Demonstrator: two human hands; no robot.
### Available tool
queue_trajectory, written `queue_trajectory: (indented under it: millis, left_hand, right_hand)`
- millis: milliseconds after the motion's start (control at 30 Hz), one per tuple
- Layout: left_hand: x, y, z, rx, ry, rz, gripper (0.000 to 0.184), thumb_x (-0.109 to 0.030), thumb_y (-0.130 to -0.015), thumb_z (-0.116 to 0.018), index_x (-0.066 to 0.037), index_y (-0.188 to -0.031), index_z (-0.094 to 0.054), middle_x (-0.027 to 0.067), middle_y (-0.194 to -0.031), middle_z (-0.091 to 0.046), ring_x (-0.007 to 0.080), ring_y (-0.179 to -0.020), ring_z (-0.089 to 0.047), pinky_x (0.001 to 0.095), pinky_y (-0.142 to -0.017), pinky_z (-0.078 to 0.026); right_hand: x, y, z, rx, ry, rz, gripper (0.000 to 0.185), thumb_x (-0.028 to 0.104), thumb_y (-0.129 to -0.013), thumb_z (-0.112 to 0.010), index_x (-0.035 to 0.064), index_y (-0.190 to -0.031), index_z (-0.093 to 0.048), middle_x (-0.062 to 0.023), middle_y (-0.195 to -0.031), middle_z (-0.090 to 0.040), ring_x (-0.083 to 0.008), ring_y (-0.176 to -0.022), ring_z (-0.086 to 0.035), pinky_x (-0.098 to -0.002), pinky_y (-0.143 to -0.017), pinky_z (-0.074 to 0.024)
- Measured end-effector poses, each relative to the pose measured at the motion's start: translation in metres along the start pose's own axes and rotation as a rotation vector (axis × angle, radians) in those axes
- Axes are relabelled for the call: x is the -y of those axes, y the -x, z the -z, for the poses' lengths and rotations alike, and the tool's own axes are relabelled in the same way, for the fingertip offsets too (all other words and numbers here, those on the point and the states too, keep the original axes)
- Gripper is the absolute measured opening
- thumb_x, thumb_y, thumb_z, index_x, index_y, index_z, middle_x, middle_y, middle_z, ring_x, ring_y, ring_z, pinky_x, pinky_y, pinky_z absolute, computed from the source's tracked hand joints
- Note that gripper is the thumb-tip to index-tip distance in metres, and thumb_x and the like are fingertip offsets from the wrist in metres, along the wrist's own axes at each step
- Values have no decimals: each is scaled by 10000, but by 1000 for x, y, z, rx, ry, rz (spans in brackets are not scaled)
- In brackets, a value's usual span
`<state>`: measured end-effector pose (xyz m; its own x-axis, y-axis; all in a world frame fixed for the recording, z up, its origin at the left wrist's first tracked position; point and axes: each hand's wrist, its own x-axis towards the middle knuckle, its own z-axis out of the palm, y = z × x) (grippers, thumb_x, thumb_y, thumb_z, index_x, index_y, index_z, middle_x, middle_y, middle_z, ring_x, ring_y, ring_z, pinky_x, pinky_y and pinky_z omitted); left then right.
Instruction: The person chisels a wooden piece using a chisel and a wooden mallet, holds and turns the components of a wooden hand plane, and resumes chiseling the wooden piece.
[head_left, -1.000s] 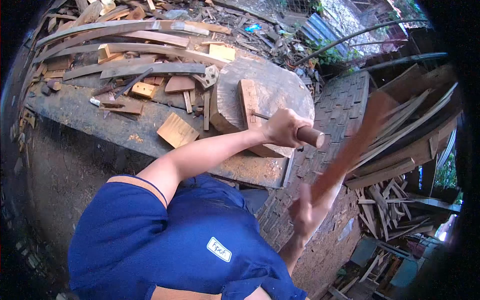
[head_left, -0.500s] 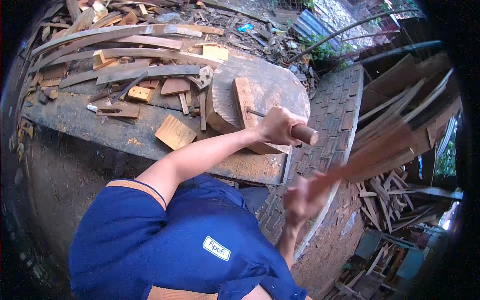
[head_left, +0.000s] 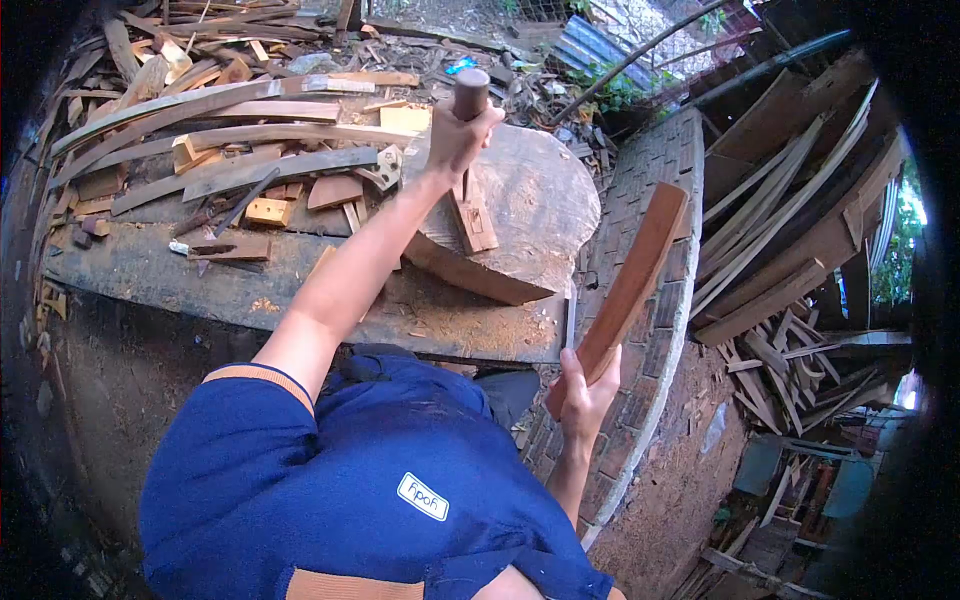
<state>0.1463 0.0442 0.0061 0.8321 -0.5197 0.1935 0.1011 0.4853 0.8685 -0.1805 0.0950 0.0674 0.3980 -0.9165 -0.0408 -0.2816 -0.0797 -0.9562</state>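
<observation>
My left hand (head_left: 462, 135) is wrapped round the wooden handle of a chisel (head_left: 471, 93). The chisel stands nearly upright, its blade pointing down at a short wooden bar (head_left: 478, 228). A small rectangular recess shows in the bar's near part; my hand and forearm hide some of its far part. Beneath the bar is a thick round chopping block (head_left: 545, 200). Off to the right, my right hand (head_left: 585, 395) grips the lower end of a long reddish-brown wooden bat (head_left: 635, 270), raised at a slant and apart from the chisel.
The block rests on a sawdust-strewn bench (head_left: 330, 310). Curved wooden strips (head_left: 230, 100) and offcuts pile up at the left, with a yellowish drilled block (head_left: 269, 211). A brick ledge (head_left: 650, 160) runs along the right, beside leaning planks (head_left: 790, 210).
My left hand has swung the chisel from a low slant to nearly upright, moving up and left. The bat, blurred earlier, has tipped more upright and left. The bar sits at a slightly different angle.
</observation>
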Motion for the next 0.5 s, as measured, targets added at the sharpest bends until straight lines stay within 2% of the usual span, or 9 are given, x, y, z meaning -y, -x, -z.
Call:
queue_trajectory:
  millis: [100, 167, 267, 367, 500]
  left_hand:
    - [-12, 8, -2, 114, -64, 21, 156, -116, -780, -692, -65, -745, -549, -10, -600, -538, 59, -483, -502, 203, -445, -400]
    - [-15, 15, -8, 153, 6, 16, 157, -122, -787, -692, -61, -742, -554, -8, -599, -539, 59, -478, -496, 210, -436, -393]
    - [-12, 22, -16, 229, -21, 26, 221, -142, -768, -705, -45, -644, -550, -20, -575, -539, 57, -497, -504, 238, -454, -389]
    - [-1, 25, -18, 250, -181, -47, 238, -140, -768, -703, -34, -636, -536, -37, -575, -513, 45, -543, -475, 256, -485, -372]
    - [2, 28, -21, 280, -183, -61, 230, -147, -766, -708, -25, -653, -548, -46, -593, -503, 39, -576, -446, 263, -509, -363]
  right_hand:
    - [-5, 3, -3, -2, 4, -9, 335, 162, -837, -683, 31, -1060, -470, -24, -761, -516, -94, -550, -511, -238, -456, -426]
    - [-12, 2, -2, 8, 36, 59, 332, 175, -836, -685, 34, -1038, -463, -22, -746, -506, -90, -529, -504, -239, -443, -425]
    - [-8, 6, -4, 6, -1, -16, 313, 164, -837, -682, 42, -1014, -454, -16, -730, -493, -85, -493, -488, -232, -421, -407]
    - [4, 9, -7, -4, 2, 29, 298, 149, -838, -678, 50, -997, -446, -10, -714, -482, -79, -465, -474, -228, -400, -391]
    - [-3, 9, -3, -11, 26, -5, 297, 139, -838, -676, 52, -1004, -446, -9, -710, -484, -79, -458, -469, -229, -392, -389]
